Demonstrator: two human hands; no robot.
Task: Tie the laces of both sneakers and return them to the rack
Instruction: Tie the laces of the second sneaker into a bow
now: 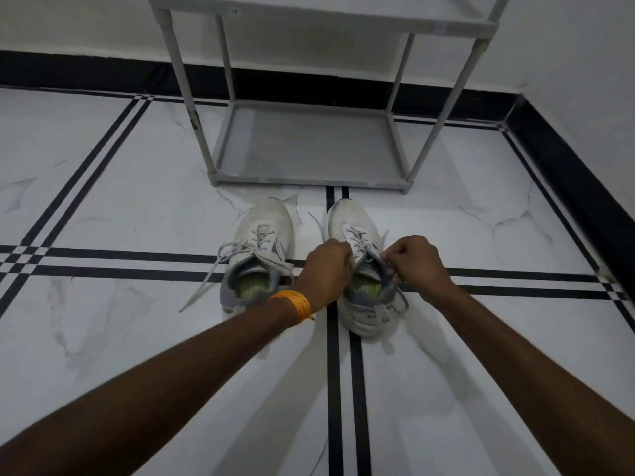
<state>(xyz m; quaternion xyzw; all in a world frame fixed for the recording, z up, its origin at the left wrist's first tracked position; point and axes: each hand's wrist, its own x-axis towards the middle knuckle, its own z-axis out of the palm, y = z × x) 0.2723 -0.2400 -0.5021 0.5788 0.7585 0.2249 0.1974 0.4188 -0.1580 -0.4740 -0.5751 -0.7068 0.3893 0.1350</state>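
Observation:
Two white and grey sneakers stand side by side on the tiled floor, toes pointing at the rack. The left sneaker (264,231) has loose laces (206,280) trailing out to its left. Over the right sneaker (350,218), my left hand (326,269) is closed on one lace end at the shoe's left side. On the other side my right hand (417,261) pinches the second lace end near the top eyelets. An orange band (292,305) circles my left wrist. The grey shoe rack (309,146) stands just beyond the shoes, its bottom shelf bare.
White marble floor tiles with black double stripes (347,372) spread all around. A black skirting (567,166) lines the white walls behind and to the right of the rack. The rack's upper shelf (326,18) is partly visible at the top.

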